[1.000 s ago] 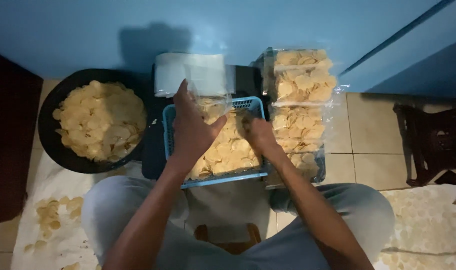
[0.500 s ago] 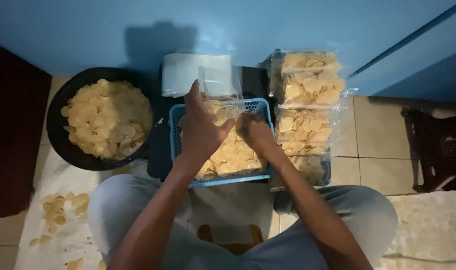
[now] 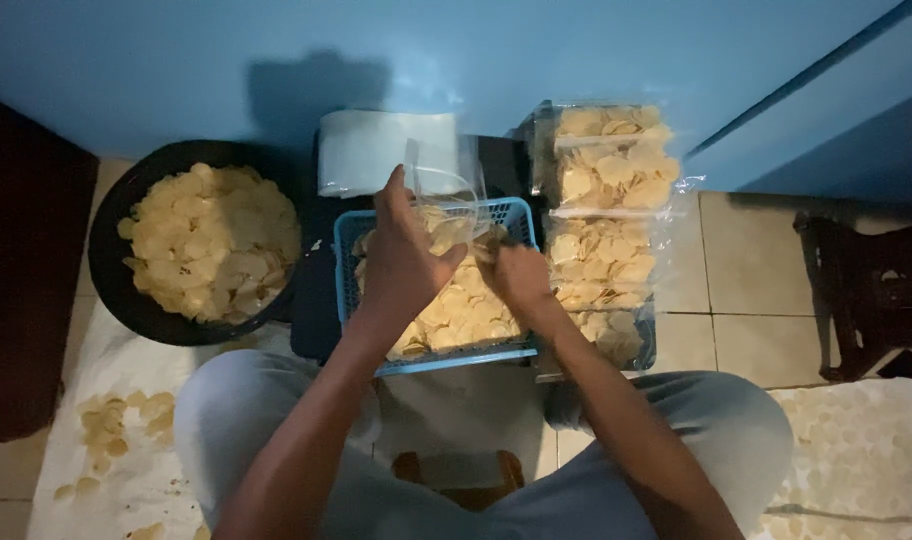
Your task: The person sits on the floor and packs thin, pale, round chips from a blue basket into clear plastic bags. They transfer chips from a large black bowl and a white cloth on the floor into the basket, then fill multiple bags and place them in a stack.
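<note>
- Head view: since the earlier frame, the clear bag [image 3: 444,190] has been lifted higher and opened wider above the blue basket [image 3: 431,357].
- The bag's mouth is gripped by the left hand [image 3: 404,262]; the right hand [image 3: 517,280] is closed over chips [image 3: 454,312] in the basket.
- Chips could be spilled onto the floor if the thin bag slips or folds shut.

Your basket [image 3: 521,352] is light blue; its chips [image 3: 466,315] pale yellow. The far-left bowl [image 3: 111,285] is black, the wall [image 3: 176,60] blue, the floor tiles [image 3: 751,280] beige.
</note>
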